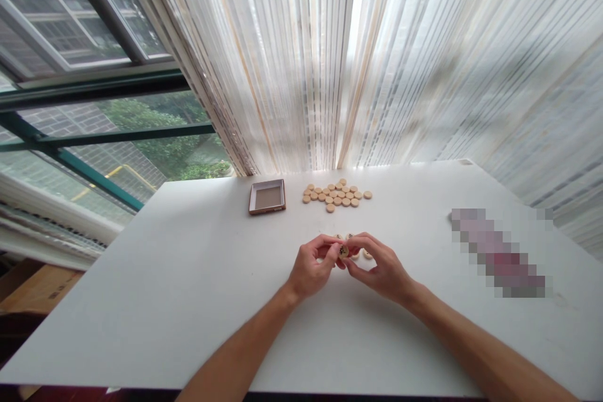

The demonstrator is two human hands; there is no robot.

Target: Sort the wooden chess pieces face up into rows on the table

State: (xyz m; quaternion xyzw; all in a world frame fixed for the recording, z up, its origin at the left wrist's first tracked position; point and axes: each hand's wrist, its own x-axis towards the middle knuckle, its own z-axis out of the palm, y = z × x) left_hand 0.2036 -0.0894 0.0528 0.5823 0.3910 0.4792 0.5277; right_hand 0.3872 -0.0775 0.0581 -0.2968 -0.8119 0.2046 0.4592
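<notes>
Window [103, 94] at the far left, dark and green bars crossing it, greenery and paving outside, and below it a cardboard box [40, 292] sits beside the white table [164, 320]. Moving right, here's the pale striped curtain [301, 63] hanging behind the table's far edge, and in front of it a shallow open tray [267, 197], dark-rimmed, flat on the tabletop. Now the left hand [311, 266], and it's in the thick of it: thumb and fingers clamped on a marked disc [343, 252], held up near the middle of the table, its dark character facing us! Beyond the hands, a cluster of plain-topped discs [334, 194] lies to the right of the tray, many touching. In comes the right hand [382, 267], curled, fingertips up against the marked disc's right side; whether they pinch it too, I can't tell. Just behind those fingers, a few loose discs [368, 254] rest on the table, partly hidden. Far right, a pixelated object [499, 254], details unreadable.
</notes>
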